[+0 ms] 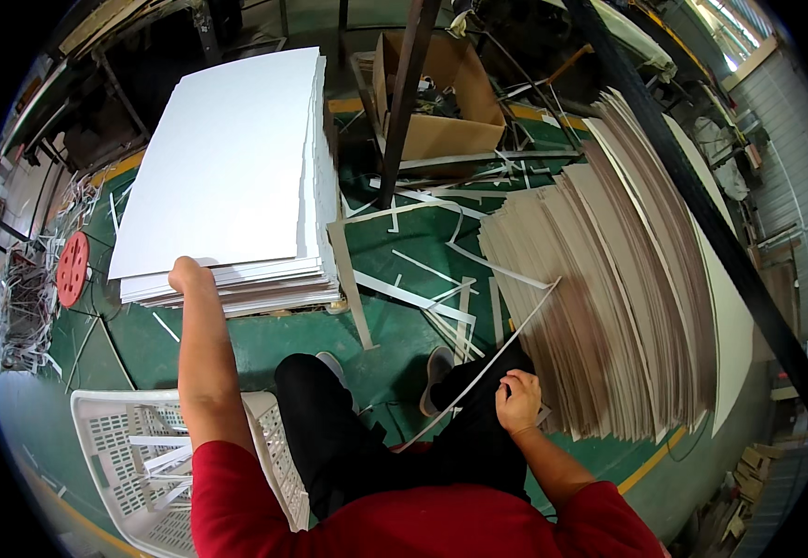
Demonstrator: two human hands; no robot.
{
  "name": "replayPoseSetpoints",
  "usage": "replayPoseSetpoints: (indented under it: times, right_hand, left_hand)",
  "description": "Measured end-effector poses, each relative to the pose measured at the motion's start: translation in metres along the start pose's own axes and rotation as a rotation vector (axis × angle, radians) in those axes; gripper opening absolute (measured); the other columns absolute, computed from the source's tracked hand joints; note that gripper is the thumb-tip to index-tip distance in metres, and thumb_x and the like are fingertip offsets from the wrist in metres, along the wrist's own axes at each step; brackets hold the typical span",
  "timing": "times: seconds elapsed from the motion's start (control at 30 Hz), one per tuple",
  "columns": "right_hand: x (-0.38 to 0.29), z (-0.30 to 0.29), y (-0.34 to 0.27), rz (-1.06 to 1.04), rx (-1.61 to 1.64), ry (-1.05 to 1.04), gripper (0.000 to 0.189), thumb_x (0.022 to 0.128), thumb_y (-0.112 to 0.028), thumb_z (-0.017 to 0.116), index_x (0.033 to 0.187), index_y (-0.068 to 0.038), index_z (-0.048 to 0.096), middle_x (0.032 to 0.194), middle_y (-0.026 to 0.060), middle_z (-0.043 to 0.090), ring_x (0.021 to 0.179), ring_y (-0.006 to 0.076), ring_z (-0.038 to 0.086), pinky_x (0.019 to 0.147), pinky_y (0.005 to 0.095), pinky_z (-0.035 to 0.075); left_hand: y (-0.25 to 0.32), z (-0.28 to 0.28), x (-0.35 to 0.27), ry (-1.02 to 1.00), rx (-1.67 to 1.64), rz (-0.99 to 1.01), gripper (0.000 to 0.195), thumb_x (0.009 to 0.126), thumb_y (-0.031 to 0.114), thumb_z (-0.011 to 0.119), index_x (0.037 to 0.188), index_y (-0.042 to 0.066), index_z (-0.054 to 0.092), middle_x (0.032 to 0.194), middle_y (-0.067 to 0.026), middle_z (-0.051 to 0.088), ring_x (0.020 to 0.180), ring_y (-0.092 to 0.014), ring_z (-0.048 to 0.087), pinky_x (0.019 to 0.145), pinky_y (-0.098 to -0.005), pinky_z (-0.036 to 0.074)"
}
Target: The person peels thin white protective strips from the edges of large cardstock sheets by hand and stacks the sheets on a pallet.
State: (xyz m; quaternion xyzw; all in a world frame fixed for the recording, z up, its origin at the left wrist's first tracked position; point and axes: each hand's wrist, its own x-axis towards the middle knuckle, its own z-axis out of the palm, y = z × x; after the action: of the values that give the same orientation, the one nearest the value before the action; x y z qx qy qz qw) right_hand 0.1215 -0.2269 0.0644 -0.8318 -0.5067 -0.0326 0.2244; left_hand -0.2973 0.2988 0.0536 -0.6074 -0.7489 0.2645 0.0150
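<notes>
My left hand [191, 274] grips the near edge of the top white sheet [226, 160] on a tall stack, close to its left corner. The thumb and fingertips are partly hidden there. My right hand [519, 401] rests over my right thigh with its fingers loosely curled, and nothing shows in it. To its right stands a large row of brownish-grey boards [585, 293] on edge, leaning together. A long narrow pale strip [487, 366] runs from the front of these boards down to my lap.
A white plastic basket [90, 453] with offcut strips is at my left. Cut strips [418, 296] litter the green floor. An open cardboard box [452, 136] stands behind a dark metal post [407, 97]. A red perforated disc [73, 269] is at the far left.
</notes>
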Motion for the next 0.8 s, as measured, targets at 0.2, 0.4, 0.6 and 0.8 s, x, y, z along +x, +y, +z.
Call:
replayPoseSetpoints:
  times: [0.2, 0.4, 0.6, 0.8]
  right_hand:
    - [0.002, -0.001, -0.001, 0.005, -0.013, -0.011, 0.008, 0.068, -0.01, 0.059, 0.076, -0.007, 0.061, 0.093, 0.0067, 0.058, 0.088, 0.03, 0.051, 0.077, 0.0399, 0.042]
    - [0.007, -0.001, -0.005, 0.037, -0.038, -0.027, 0.008, 0.069, -0.01, 0.059, 0.076, -0.007, 0.061, 0.094, 0.0068, 0.058, 0.089, 0.03, 0.051, 0.078, 0.0396, 0.042]
    - [0.004, -0.001, -0.008, -0.006, -0.053, -0.046, 0.009, 0.07, -0.006, 0.059, 0.079, -0.004, 0.061, 0.096, 0.0099, 0.058, 0.091, 0.0315, 0.051, 0.08, 0.041, 0.043]
    - [-0.001, -0.001, -0.01, -0.015, -0.036, -0.071, 0.01, 0.072, -0.007, 0.057, 0.081, -0.003, 0.06, 0.097, 0.0109, 0.057, 0.092, 0.0316, 0.05, 0.08, 0.0411, 0.041]
  left_hand:
    - [0.004, -0.006, -0.008, 0.005, -0.024, -0.001, 0.015, 0.075, 0.009, 0.053, 0.085, 0.003, 0.063, 0.089, -0.0102, 0.064, 0.079, -0.024, 0.061, 0.06, -0.0347, 0.048]
    - [-0.003, -0.005, -0.007, 0.036, -0.072, -0.016, 0.015, 0.075, 0.01, 0.057, 0.087, 0.002, 0.062, 0.089, -0.0105, 0.064, 0.078, -0.024, 0.062, 0.061, -0.0346, 0.049]
    - [-0.005, -0.012, -0.033, 0.183, -0.361, -0.025, 0.018, 0.075, 0.012, 0.061, 0.088, 0.001, 0.062, 0.089, -0.0108, 0.064, 0.077, -0.023, 0.063, 0.061, -0.0344, 0.05]
    - [-0.018, -0.032, -0.07, 0.118, -2.099, -0.466, 0.026, 0.077, 0.01, 0.05, 0.088, -0.012, 0.056, 0.076, -0.0194, 0.062, 0.061, -0.024, 0.064, 0.045, -0.0281, 0.051]
